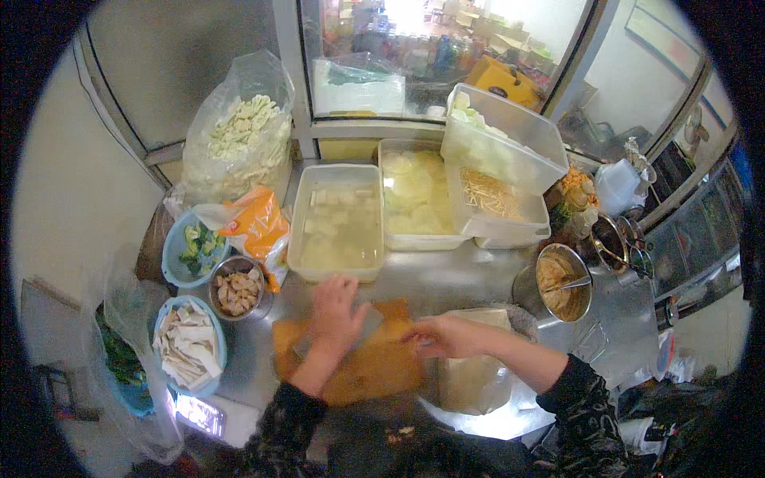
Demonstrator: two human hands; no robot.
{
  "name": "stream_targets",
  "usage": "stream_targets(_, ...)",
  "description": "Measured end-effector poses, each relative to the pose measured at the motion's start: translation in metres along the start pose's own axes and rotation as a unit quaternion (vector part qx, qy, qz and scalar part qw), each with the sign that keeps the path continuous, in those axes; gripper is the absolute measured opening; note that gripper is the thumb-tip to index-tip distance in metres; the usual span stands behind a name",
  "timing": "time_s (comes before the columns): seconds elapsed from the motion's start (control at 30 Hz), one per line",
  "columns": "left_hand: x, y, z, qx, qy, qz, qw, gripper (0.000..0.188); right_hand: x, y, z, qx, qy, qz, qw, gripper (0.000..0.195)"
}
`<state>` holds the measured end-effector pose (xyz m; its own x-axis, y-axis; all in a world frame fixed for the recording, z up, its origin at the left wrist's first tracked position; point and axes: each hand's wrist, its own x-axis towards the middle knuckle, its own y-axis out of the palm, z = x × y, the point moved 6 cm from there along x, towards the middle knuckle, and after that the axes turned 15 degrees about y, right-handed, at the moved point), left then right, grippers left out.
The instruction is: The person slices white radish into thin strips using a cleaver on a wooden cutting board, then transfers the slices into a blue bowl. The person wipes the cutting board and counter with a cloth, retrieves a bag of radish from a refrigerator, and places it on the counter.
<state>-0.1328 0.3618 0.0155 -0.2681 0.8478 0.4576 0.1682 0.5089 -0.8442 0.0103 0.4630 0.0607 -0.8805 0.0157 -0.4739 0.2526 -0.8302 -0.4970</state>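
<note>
An orange-brown sheet or bag (370,370), blurred, lies on the metal table before me. My left hand (337,310) is over its upper left part, fingers apart and pointing at the near rim of a plastic tub (334,273) of pale pieces in liquid. At the sheet's right edge is my right hand (436,336), its fingers bent together; whether they pinch the edge cannot be told. Under my right forearm lies a pale, flat bag or stack (475,382). A small clear or grey patch shows on the sheet between my hands.
Left stand a blue basket of broccoli (200,248), a metal bowl of brown chunks (238,287), a blue basket of white strips (188,346), an orange printed bag (257,221) and a lit phone (200,415). Further tubs (424,242) stand behind; a metal pot (562,281) with a utensil stands right.
</note>
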Motion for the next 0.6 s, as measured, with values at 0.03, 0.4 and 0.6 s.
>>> stream_targets(0.03, -0.012, -0.003, -0.011, 0.002, 0.020, -0.006, 1.000, 0.052, 0.011, 0.004, -0.008, -0.015, -0.034, -0.018, 0.999, 0.038)
stream_targets(0.4, -0.196, -0.029, 0.001, 0.075, -0.189, 0.035, 0.979, 0.048, 0.116, 0.021, -0.063, -0.205, 0.092, -0.091, 0.970, 0.037)
stream_targets(0.6, -0.207, -0.040, 0.000, 0.087, -0.119, 0.016, 0.989, 0.035, 0.121, 0.034, -0.075, -0.229, 0.193, -0.103, 0.948, 0.028)
